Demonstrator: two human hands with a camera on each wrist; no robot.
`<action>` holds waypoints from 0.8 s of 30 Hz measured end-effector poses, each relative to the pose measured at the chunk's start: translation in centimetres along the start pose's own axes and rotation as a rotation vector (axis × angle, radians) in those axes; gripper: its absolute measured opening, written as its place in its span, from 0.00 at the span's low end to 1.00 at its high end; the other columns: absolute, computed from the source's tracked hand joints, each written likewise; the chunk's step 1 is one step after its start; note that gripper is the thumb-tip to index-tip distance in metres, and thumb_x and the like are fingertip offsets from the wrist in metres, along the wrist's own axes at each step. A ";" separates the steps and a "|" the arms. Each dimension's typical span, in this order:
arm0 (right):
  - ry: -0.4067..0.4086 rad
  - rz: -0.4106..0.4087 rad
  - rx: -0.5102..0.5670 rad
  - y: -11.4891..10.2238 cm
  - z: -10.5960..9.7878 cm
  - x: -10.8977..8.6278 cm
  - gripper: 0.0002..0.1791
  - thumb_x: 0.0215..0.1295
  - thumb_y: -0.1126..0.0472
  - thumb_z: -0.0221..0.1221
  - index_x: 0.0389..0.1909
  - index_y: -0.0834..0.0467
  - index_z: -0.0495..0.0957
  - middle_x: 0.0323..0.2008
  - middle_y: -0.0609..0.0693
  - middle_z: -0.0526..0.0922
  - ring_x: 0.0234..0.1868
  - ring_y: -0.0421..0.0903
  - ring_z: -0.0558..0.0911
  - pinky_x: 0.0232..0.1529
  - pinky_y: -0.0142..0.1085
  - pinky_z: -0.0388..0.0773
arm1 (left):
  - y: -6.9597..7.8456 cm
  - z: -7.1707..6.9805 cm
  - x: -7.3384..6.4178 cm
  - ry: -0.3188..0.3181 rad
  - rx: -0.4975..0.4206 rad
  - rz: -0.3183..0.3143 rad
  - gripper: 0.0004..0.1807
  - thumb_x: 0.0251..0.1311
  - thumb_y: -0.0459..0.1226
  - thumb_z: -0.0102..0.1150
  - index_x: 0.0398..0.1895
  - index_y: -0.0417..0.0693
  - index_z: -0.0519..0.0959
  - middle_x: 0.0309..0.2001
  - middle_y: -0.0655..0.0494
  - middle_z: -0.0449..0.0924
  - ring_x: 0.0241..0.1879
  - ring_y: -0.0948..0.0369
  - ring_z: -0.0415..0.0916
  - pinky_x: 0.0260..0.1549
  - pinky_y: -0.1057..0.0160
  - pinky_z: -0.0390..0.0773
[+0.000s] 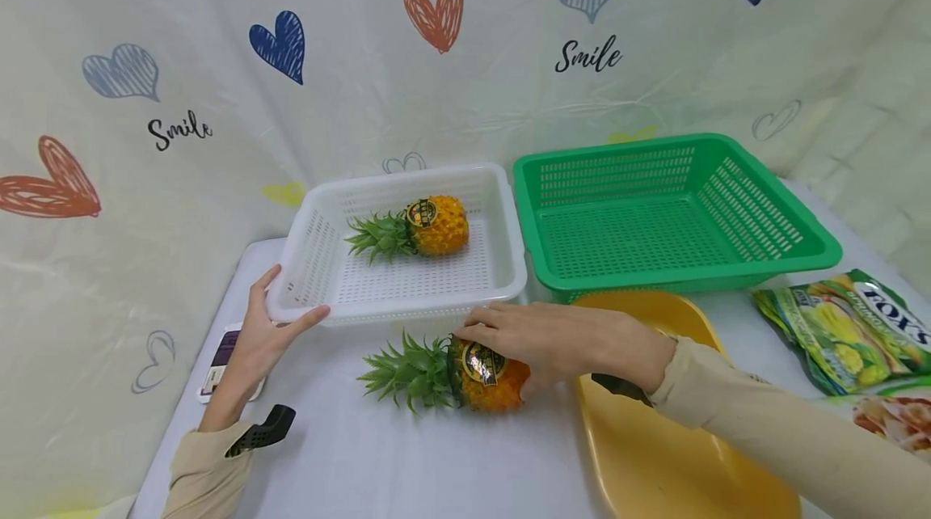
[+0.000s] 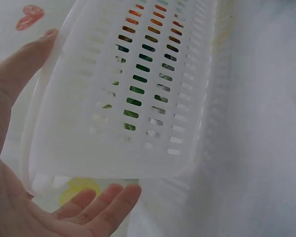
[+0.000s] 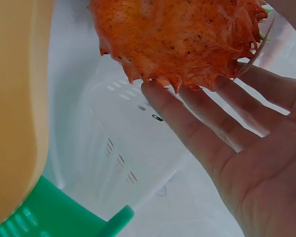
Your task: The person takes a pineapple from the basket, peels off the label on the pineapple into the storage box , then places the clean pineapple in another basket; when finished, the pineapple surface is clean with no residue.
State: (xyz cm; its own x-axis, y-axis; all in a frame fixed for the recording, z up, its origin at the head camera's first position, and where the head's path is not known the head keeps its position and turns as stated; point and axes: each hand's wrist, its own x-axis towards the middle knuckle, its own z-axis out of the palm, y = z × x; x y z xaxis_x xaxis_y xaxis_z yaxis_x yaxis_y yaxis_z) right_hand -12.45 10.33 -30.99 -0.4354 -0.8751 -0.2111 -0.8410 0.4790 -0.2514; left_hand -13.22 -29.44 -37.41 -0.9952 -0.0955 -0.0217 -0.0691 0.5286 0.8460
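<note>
Two hands work at the white basket (image 1: 414,309): the left hand (image 1: 269,333) is spread wide around its front left corner, touching it without clenching, thumb along the front rim, while the right hand (image 1: 538,341) is partly curled over the near pineapple (image 1: 473,386), gripping its body just in front of the basket. That fruit lies on its side on the counter (image 1: 407,470), leaves pointing left. To do this well, I would brace the corner lightly so the basket does not slide, hold the fruit by its body rather than its leaves, and share the pressure among several fingers, as the rind looks prickly. Any lift ought to clear the front rim

Behind the basket hangs a cloth (image 1: 494,99) printed with hearts. Close on its right stands the green basket (image 1: 618,240); to its front right, the yellow bin (image 1: 647,454) runs under the right forearm, its edge likely to crowd that wrist. Farther right is the Fox's pack (image 1: 847,329). Inside the basket, the far pineapple (image 1: 429,232) takes up much of the middle. A phone-like thing (image 1: 221,353) lies to its front left, partly hidden by the left wrist
</note>
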 end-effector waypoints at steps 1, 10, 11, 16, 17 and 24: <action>-0.002 0.001 0.001 0.0 0.0 0.0 0.53 0.58 0.56 0.79 0.80 0.60 0.60 0.74 0.55 0.65 0.74 0.52 0.68 0.59 0.45 0.80 | 0.1 -0.1 -0.1 0.000 0.013 0.008 0.62 0.65 0.47 0.73 0.86 0.50 0.34 0.75 0.35 0.56 0.67 0.44 0.62 0.61 0.46 0.66; 0.024 0.006 0.042 0.2 0.2 -0.3 0.51 0.57 0.58 0.79 0.78 0.60 0.64 0.70 0.52 0.68 0.70 0.49 0.71 0.55 0.45 0.81 | 2.5 -0.9 -2.2 0.173 0.255 0.153 0.63 0.58 0.48 0.78 0.84 0.39 0.43 0.75 0.29 0.48 0.69 0.34 0.59 0.61 0.36 0.69; 0.022 0.011 0.042 0.2 0.2 -0.2 0.50 0.57 0.58 0.79 0.78 0.59 0.64 0.70 0.52 0.68 0.70 0.49 0.71 0.54 0.44 0.81 | 3.0 -0.9 -2.6 0.217 0.272 0.204 0.62 0.56 0.45 0.80 0.83 0.39 0.46 0.74 0.30 0.50 0.69 0.36 0.59 0.61 0.37 0.69; 0.033 0.006 0.035 0.1 0.3 -0.3 0.50 0.56 0.57 0.80 0.77 0.61 0.65 0.68 0.52 0.69 0.66 0.48 0.73 0.54 0.43 0.81 | 6.2 -0.2 -4.3 0.349 0.258 0.615 0.56 0.56 0.54 0.79 0.79 0.37 0.58 0.70 0.33 0.60 0.69 0.45 0.61 0.68 0.56 0.70; 0.037 0.005 0.032 0.1 0.3 -0.3 0.50 0.55 0.57 0.80 0.77 0.61 0.66 0.68 0.52 0.69 0.66 0.47 0.73 0.54 0.42 0.81 | 6.8 0.1 -4.6 0.337 0.244 0.705 0.55 0.58 0.57 0.76 0.78 0.36 0.60 0.70 0.33 0.62 0.69 0.46 0.62 0.70 0.60 0.69; 0.051 -0.001 0.027 0.1 0.4 -0.3 0.50 0.56 0.56 0.80 0.76 0.61 0.66 0.67 0.52 0.70 0.64 0.47 0.74 0.53 0.40 0.82 | 9.3 3.8 -6.4 0.046 0.325 1.078 0.46 0.69 0.62 0.60 0.71 0.30 0.68 0.65 0.36 0.73 0.64 0.46 0.72 0.72 0.62 0.65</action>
State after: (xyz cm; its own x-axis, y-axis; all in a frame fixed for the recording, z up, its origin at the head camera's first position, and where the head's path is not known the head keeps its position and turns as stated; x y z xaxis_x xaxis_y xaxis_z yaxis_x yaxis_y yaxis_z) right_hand -12.24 10.67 -31.34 -0.4506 -0.8777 -0.1629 -0.8330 0.4790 -0.2767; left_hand -7.79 -20.73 -31.42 -0.5430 0.5166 0.6620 0.8038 0.5479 0.2318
